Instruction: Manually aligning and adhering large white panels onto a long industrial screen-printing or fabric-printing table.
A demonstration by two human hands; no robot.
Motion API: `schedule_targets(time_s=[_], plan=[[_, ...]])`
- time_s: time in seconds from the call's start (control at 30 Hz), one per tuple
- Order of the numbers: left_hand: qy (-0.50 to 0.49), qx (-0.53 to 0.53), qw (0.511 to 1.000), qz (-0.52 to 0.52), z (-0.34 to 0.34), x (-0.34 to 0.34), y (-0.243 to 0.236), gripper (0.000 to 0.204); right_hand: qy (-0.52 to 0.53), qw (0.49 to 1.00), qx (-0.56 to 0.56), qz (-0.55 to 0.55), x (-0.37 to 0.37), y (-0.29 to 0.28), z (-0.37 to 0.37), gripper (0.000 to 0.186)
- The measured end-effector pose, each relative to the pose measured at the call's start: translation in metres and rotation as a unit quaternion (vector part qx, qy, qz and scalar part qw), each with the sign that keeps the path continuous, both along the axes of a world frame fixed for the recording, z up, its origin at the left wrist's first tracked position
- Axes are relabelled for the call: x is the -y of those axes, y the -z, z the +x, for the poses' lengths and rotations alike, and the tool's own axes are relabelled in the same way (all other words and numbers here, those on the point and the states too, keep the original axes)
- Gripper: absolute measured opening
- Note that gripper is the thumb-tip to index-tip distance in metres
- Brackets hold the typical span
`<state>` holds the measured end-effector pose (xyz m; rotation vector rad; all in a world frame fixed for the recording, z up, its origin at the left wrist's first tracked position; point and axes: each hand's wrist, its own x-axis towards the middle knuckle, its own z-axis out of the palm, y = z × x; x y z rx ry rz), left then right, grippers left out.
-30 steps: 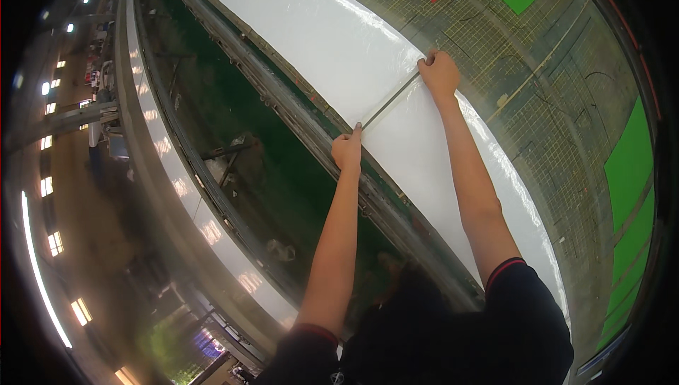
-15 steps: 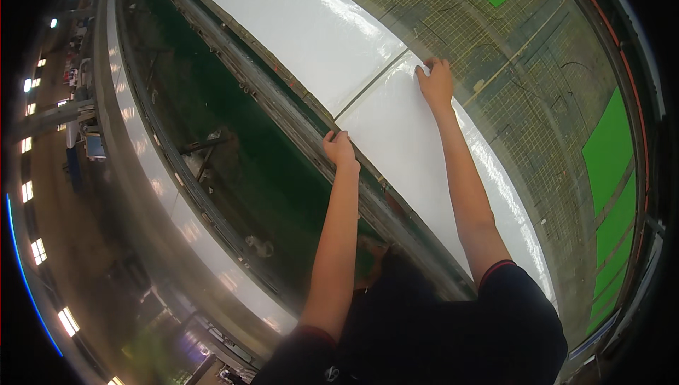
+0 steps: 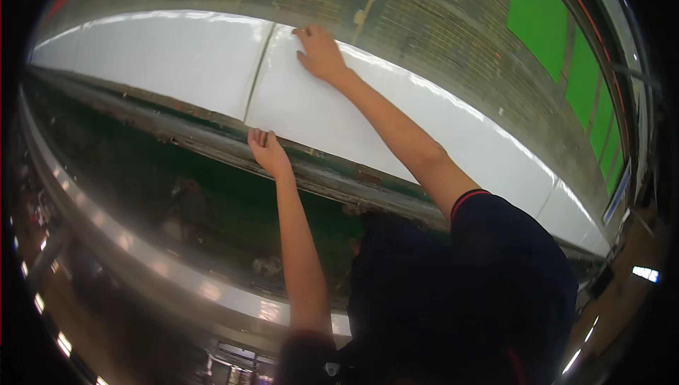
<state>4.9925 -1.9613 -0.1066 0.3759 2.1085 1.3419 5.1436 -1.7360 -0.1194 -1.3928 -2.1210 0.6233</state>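
Note:
A long glossy white panel strip runs across the bench, crossed by a narrow dark seam. My right hand is open, thumb and fingers apart, resting near the strip's far edge just right of the seam. My left hand is at the near edge, below the seam's lower end, its fingers slightly bent and apparently touching the edge, with nothing visibly held.
A weathered bench surface with a yellow grid and red marks lies beyond the strip, with green sheets at right. A grimy rail runs along the near side, above a dark green recess and a shiny curved band.
The view has turned, so the strip now runs more horizontally. Both hands have left their grip at the seam; my right hand shifted rightward along the strip with fingers spreading.

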Motion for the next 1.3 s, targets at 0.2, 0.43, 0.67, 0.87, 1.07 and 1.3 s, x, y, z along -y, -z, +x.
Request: schedule_targets(time_s=[0.2,0.43,0.67,0.87,1.07,1.3], plan=[[0.294,-0.235,0.921,-0.102,0.076,0.069,-0.078,0.045,-0.013,0.997,0.041,-0.058,0.196,-0.044,0.085,0.046],[0.464,-0.222,0.854,-0.076,0.172,0.177,-0.090,0.035,0.083,0.986,0.122,-0.072,0.346,-0.057,0.260,0.044],[0.485,-0.248,0.836,-0.059,0.213,0.266,-0.096,0.031,0.240,0.952,0.162,-0.096,0.420,-0.077,0.405,0.032],[0.327,-0.252,0.909,-0.054,0.226,0.360,-0.072,0.027,0.206,0.971,0.116,-0.029,0.479,-0.099,0.463,0.024],[0.156,-0.176,0.966,-0.112,0.270,0.524,-0.013,0.027,0.060,0.993,0.089,-0.047,0.587,-0.125,0.496,0.017],[0.074,0.018,0.983,-0.167,0.369,0.670,0.013,0.023,0.006,0.990,0.113,-0.084,0.642,-0.120,0.572,0.021]])
